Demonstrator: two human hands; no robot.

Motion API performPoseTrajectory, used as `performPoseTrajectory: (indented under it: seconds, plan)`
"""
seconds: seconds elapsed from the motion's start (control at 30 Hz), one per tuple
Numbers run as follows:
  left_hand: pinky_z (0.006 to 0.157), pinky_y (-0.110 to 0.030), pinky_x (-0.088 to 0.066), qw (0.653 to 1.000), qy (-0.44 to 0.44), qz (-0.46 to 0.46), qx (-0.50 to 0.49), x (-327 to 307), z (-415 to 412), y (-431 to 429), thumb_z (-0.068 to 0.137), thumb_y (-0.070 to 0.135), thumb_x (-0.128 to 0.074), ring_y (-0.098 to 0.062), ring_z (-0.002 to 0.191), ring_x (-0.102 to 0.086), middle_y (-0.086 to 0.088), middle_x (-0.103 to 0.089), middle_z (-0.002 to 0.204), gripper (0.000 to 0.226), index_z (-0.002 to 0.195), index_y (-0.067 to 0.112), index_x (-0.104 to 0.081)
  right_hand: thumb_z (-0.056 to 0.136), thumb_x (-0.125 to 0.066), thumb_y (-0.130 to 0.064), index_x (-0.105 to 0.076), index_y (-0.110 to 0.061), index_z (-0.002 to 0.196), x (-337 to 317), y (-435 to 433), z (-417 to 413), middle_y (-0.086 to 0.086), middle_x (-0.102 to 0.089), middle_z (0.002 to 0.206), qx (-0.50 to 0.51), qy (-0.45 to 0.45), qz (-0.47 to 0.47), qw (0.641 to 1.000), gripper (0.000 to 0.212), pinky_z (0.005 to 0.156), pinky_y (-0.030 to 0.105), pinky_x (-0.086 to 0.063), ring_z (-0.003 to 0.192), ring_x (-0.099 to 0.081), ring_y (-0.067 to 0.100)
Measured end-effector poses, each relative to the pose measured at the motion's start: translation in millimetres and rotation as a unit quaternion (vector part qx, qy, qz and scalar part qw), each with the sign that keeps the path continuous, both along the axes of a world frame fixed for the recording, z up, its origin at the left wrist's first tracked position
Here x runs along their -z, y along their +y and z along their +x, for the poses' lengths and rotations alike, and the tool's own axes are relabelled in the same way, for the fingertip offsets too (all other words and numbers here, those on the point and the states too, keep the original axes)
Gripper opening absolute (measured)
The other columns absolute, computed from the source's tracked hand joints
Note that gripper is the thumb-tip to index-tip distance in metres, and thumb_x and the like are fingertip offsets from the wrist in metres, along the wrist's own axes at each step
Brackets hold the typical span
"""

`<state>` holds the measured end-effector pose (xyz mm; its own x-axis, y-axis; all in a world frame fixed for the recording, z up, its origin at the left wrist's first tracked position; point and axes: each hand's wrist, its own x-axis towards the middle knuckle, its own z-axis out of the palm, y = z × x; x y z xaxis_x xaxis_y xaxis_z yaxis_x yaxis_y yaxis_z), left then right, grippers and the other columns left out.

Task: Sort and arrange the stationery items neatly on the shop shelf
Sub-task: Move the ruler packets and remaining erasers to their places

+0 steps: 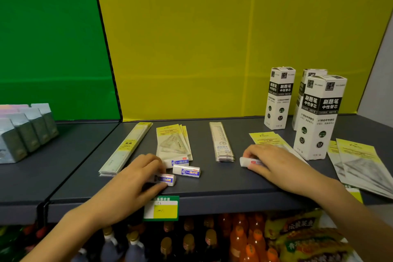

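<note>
Eraser grouping in hand. 2 loose erasers lie at the shelf front. Left hand pinches 3rd eraser just beside them. Right hand fingers curl round 4th eraser, well apart. Next, likely: bring it over, line up all 4.

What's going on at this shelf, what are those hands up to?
A person is sorting stationery on the dark grey shop shelf. The left hand pinches a small white eraser with a blue label; the right hand grips another white eraser. Two more erasers lie beside the left hand, near clear packets of rulers. Tall white-and-black refill boxes stand at the right.
</note>
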<state>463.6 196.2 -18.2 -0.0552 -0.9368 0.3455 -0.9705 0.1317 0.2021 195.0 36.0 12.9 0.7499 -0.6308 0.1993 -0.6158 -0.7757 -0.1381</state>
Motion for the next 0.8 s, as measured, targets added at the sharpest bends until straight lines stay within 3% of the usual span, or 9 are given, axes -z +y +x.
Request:
performPoseTrajectory:
  seconds: [0.1, 0.17, 0.27, 0.33, 0.4, 0.5, 0.63, 0.73, 0.8]
  plan:
    - [0.09, -0.012, -0.031, 0.998, -0.037, 0.047, 0.019, -4.3, 0.8, -3.5, 0.079, 0.069, -0.012, 0.001, 0.1, -0.038, 0.02, -0.044, 0.106, 0.059, 0.111, 0.032, -0.045, 0.098, -0.032, -0.037, -0.042, -0.027, 0.109, -3.7, 11.5, 6.3, -0.009, -0.054, 0.101, -0.021, -0.055, 0.02, 0.998, 0.018, 0.075, 0.029, -0.041, 0.087, -0.054, 0.01]
    - [0.088, -0.012, -0.029, 0.995, -0.058, 0.076, 0.011, -8.1, -3.1, -4.6, 0.084, 0.06, -0.018, 0.002, 0.096, -0.036, 0.017, -0.041, 0.106, 0.047, 0.11, 0.029, -0.041, 0.099, -0.027, -0.036, -0.038, -0.026, 0.11, -6.1, 23.1, 17.8, -0.007, -0.051, 0.104, -0.054, -0.086, 0.045, 0.994, 0.018, 0.079, 0.034, -0.044, 0.087, -0.054, 0.013]
    - [0.085, -0.019, -0.038, 0.995, -0.004, 0.098, -0.009, -10.8, -8.7, -1.5, 0.097, 0.037, -0.028, 0.0, 0.093, -0.043, 0.012, -0.042, 0.103, 0.007, 0.099, 0.032, -0.031, 0.097, -0.033, -0.033, -0.038, -0.026, 0.105, -6.1, 39.7, 42.6, -0.007, -0.049, 0.1, -0.099, -0.103, 0.054, 0.988, 0.011, 0.079, 0.04, -0.045, 0.086, -0.053, 0.017]
    - [0.081, -0.025, -0.043, 0.997, 0.028, 0.077, -0.012, -11.8, -7.7, 0.9, 0.097, 0.028, -0.033, -0.008, 0.09, -0.049, 0.007, -0.047, 0.101, 0.005, 0.096, 0.03, -0.028, 0.094, -0.041, -0.038, -0.037, -0.028, 0.099, -3.1, 48.3, 59.9, -0.008, -0.049, 0.096, -0.128, -0.095, 0.048, 0.986, 0.012, 0.076, 0.037, -0.045, 0.083, -0.051, 0.016]
    - [0.076, -0.019, -0.042, 0.997, 0.064, 0.045, -0.01, -13.3, -3.1, 3.3, 0.096, 0.022, -0.035, -0.004, 0.086, -0.05, 0.012, -0.048, 0.098, 0.013, 0.102, 0.031, -0.028, 0.092, -0.047, -0.043, -0.038, -0.027, 0.099, 1.6, 53.9, 75.8, -0.007, -0.05, 0.1, -0.139, -0.077, 0.033, 0.987, 0.019, 0.073, 0.033, -0.042, 0.087, -0.051, 0.016]
    - [0.072, -0.018, -0.039, 0.998, 0.056, -0.012, -0.027, -18.5, -1.1, -1.3, 0.094, 0.023, -0.041, -0.004, 0.082, -0.048, 0.011, -0.052, 0.098, 0.016, 0.108, 0.028, -0.038, 0.092, -0.048, -0.041, -0.044, -0.019, 0.115, 9.9, 54.0, 91.4, 0.0, -0.052, 0.115, -0.114, -0.032, -0.007, 0.993, 0.032, 0.078, 0.031, -0.038, 0.103, -0.051, 0.021]
    - [0.06, -0.018, -0.039, 0.994, -0.017, -0.093, -0.062, -26.9, -4.3, -21.5, 0.084, 0.041, -0.057, -0.01, 0.079, -0.054, 0.007, -0.067, 0.096, 0.026, 0.106, 0.026, -0.06, 0.094, -0.046, -0.037, -0.05, -0.015, 0.114, 14.1, 49.4, 93.7, 0.004, -0.052, 0.114, -0.1, -0.023, -0.025, 0.994, 0.03, 0.077, 0.031, -0.035, 0.105, -0.051, 0.023]
    - [0.071, -0.034, -0.051, 0.991, -0.07, -0.068, -0.094, -25.1, -6.8, -38.2, 0.077, 0.058, -0.057, -0.016, 0.088, -0.064, 0.005, -0.072, 0.096, 0.043, 0.104, 0.027, -0.066, 0.095, -0.042, -0.037, -0.049, -0.019, 0.111, 16.6, 46.8, 81.7, 0.0, -0.052, 0.113, -0.086, -0.037, -0.016, 0.996, 0.026, 0.074, 0.028, -0.035, 0.103, -0.051, 0.019]
    - [0.073, -0.035, -0.052, 0.989, -0.097, -0.042, -0.104, -21.5, -6.4, -46.6, 0.076, 0.06, -0.057, -0.017, 0.09, -0.063, 0.004, -0.073, 0.096, 0.042, 0.098, 0.026, -0.068, 0.095, -0.041, -0.038, -0.048, -0.022, 0.11, 18.5, 44.0, 68.6, -0.004, -0.055, 0.112, -0.071, -0.068, -0.007, 0.995, 0.022, 0.08, 0.031, -0.041, 0.103, -0.051, 0.017]
